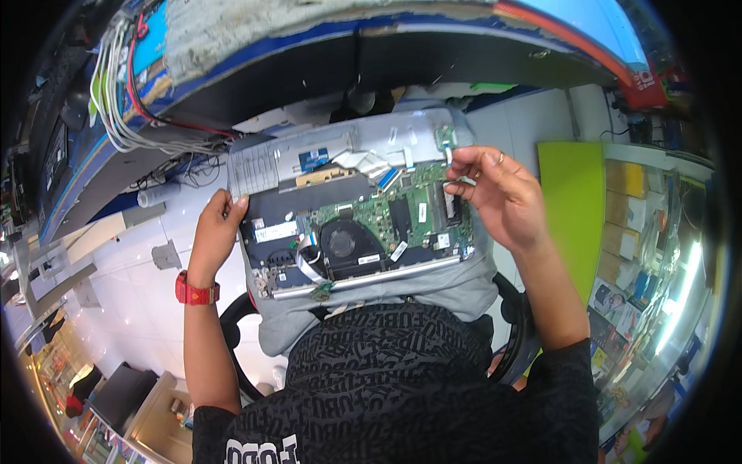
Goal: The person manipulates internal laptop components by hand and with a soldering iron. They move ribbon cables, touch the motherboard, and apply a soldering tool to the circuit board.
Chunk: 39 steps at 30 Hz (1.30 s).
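An opened laptop (340, 224) lies across my lap on grey cloth, its insides facing up. Its green circuit board (423, 209), round black fan (348, 241) and several ribbon cables show. My left hand (217, 226) grips the laptop's left edge, thumb on top. Over the right side of the board hovers my right hand (502, 197), fingers curled, with a gap between thumb and forefinger. Its fingertips are beside a short white ribbon cable (448, 155) that runs down from a small green board (445, 138). Behind the main board lies the keyboard-side cover (290, 158) with loose flat cables.
A dark-fronted workbench (278, 77) curves across the far side, with a bundle of white cables (116, 116) hanging at its left. To the right stand a lime-green panel (568, 224) and a glass display case (626, 271). A black chair armrest (510, 309) flanks me.
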Available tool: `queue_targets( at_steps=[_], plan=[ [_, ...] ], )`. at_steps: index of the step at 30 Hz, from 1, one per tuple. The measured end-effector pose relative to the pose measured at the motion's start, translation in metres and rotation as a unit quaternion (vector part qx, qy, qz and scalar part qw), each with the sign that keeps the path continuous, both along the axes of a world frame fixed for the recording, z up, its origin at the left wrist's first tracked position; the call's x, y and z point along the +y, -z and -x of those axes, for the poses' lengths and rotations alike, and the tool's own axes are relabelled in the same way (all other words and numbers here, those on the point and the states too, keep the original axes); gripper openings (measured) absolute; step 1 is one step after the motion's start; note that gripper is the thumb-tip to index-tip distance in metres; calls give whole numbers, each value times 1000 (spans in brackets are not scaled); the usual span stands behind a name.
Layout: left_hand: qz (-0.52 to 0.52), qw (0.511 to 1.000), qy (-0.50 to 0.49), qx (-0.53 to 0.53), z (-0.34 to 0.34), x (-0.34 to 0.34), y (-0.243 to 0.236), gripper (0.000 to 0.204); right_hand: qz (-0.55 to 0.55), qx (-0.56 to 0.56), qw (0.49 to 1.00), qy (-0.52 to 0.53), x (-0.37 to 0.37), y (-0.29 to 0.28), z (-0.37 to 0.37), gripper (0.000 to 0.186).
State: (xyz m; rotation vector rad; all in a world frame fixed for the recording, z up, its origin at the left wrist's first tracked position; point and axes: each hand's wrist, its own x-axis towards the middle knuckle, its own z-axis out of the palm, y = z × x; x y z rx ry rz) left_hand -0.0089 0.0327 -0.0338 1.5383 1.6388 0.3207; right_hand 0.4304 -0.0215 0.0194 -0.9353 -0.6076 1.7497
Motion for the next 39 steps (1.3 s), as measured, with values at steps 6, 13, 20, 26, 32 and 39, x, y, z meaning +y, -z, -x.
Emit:
queue_targets(
  at_steps=[6,13,20,26,32,39],
  plan=[
    [5,1000,-6,14,0,0,-3,41,-73,9,997,7,28,-23,-4,34],
    [3,1000,-14,2,0,-1,-3,37,-238,-314,917,57,73,-74,4,28],
    [7,1000,-9,3,-2,1,-4,36,-460,-840,277,75,146,-95,20,19],
    [1,1000,-11,4,1,-3,-4,36,-482,-825,282,84,148,-85,20,13],
    [-25,1000,5,8,0,-4,-7,39,-490,-770,380,149,132,-91,13,7],
    [-13,1000,-6,17,0,-4,-2,40,-427,-700,573,-5,41,-26,20,12]
  ],
)
